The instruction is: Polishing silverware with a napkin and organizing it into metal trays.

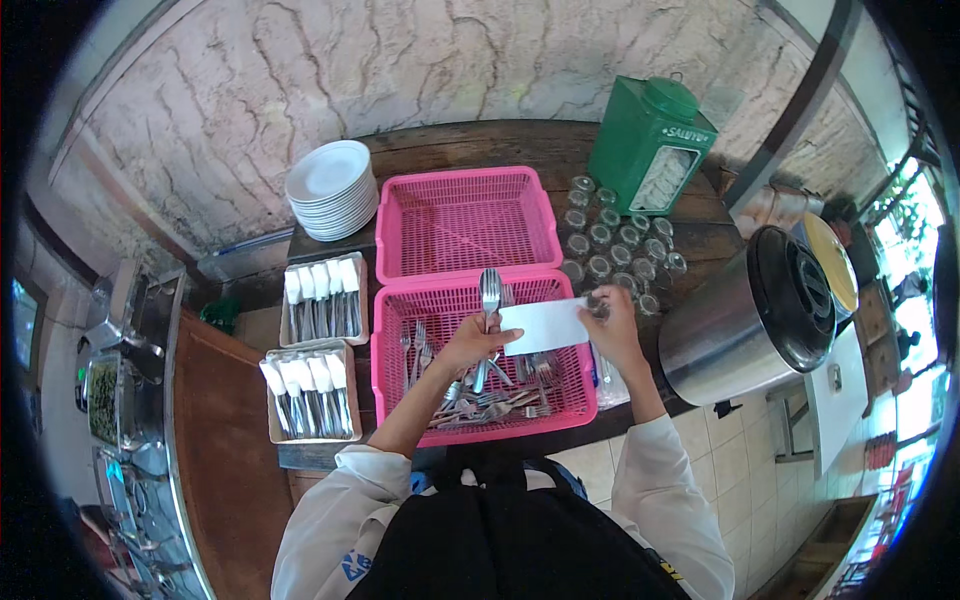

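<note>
Over the front pink plastic basket, my left hand grips a metal fork with its tines pointing away from me. Whether a spoon lies behind that fork, I cannot tell. The left thumb also presses on one end of a white paper strip. My right hand pinches the strip's other end, so it spans the gap between both hands. Beneath them, loose forks and other cutlery lie jumbled in the basket.
Behind stands a second pink basket. On the left are stacked white plates and two trays of paper-wrapped cutlery. To the right are several glasses, a green windowed tin and a large steel container with a black lid.
</note>
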### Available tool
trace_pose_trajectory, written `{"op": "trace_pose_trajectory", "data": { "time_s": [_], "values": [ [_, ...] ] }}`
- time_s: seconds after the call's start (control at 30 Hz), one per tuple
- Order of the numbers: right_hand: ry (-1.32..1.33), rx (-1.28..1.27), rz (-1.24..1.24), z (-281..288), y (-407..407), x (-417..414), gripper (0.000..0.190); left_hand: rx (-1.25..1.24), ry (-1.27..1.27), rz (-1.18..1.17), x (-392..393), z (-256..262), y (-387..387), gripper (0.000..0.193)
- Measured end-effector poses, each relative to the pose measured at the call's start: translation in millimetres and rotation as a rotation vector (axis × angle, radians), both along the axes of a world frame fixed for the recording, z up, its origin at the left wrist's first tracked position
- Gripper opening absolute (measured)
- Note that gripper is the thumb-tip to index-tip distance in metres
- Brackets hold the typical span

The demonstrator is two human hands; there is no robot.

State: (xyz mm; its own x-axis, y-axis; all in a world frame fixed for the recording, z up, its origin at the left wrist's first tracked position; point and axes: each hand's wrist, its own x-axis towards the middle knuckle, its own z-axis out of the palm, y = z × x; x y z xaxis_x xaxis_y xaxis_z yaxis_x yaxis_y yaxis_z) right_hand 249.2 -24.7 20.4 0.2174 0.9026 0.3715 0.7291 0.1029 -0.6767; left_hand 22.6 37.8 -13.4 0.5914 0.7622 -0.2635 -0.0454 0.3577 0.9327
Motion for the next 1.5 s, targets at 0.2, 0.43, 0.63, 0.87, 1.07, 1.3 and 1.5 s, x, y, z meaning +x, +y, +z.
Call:
{"op": "trace_pose_trajectory", "data": {
  "time_s": [0.2, 0.43, 0.63, 0.87, 1.07, 1.3, 1.5],
  "values": [
    [-0.017, -0.041, 0.472, 16.0, 2.1, -74.8, 0.046, 0.298, 0.189, 0.027, -22.0, 3.4, 2.5, 0.026],
    [-0.142, -0.148, 0.469, -16.3, 15.2, -87.0, 0.033, 0.114, 0.157, -0.037, -33.5, 22.8, 4.4, 0.016],
    [0.082, -0.074, 0.454, -23.1, 12.6, -85.1, 0.031, 0.070, 0.116, -0.071, -36.1, 7.8, 10.6, 0.014],
    [0.194, -0.010, 0.437, -30.6, 6.6, -81.2, 0.024, 0.265, 0.190, -0.023, -25.8, 0.9, 13.1, 0.030],
    [0.397, -0.096, 0.403, -51.0, 5.6, -72.4, 0.016, 0.178, 0.144, -0.016, -19.3, 2.1, 11.0, 0.037],
    [1.090, -0.614, 0.341, -53.5, 9.0, -62.7, 0.018, 0.150, 0.058, -0.092, -20.4, 13.4, 8.6, 0.037],
    [1.353, -0.579, 0.261, -59.2, 8.9, -64.7, 0.022, 0.154, -0.002, -0.078, -23.0, 9.1, 10.6, 0.032]
  ]
}}
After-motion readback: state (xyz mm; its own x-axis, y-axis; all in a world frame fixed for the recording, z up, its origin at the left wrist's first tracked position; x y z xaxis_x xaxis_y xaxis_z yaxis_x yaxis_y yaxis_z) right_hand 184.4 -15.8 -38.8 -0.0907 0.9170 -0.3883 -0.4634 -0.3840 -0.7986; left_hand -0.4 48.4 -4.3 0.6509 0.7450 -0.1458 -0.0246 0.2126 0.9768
